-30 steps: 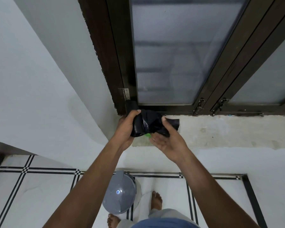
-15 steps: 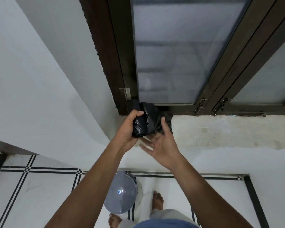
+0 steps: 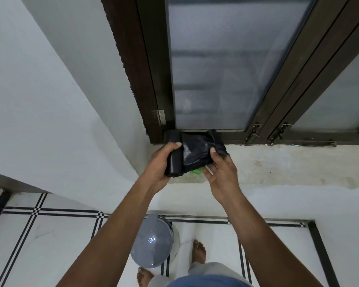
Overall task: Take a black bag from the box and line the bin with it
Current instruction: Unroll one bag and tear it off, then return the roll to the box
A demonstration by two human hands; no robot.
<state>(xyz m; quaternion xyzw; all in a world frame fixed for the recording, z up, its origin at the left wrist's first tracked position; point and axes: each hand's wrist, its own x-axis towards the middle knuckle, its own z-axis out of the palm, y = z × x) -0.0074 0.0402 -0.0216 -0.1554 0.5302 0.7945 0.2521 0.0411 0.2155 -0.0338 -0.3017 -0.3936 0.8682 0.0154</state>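
Observation:
My left hand (image 3: 162, 162) grips a roll of black bags (image 3: 174, 160) over the concrete window sill (image 3: 278, 164). My right hand (image 3: 220, 170) pinches the loose black bag (image 3: 197, 150) that is unrolled from the roll to the right. A bit of green (image 3: 196, 171), perhaps the box, shows under the bag; most of it is hidden. The grey bin (image 3: 151, 241) with its domed lid stands on the floor below, between my forearms, next to my bare feet.
A dark wooden window frame (image 3: 151, 79) with frosted panes rises behind the sill. White walls stand to the left and below the sill. The floor (image 3: 50, 245) is white tile with black lines.
The bag has been drawn out to the right from the roll and lies wider and flatter between my hands. Both hands sit slightly higher, close to the window frame.

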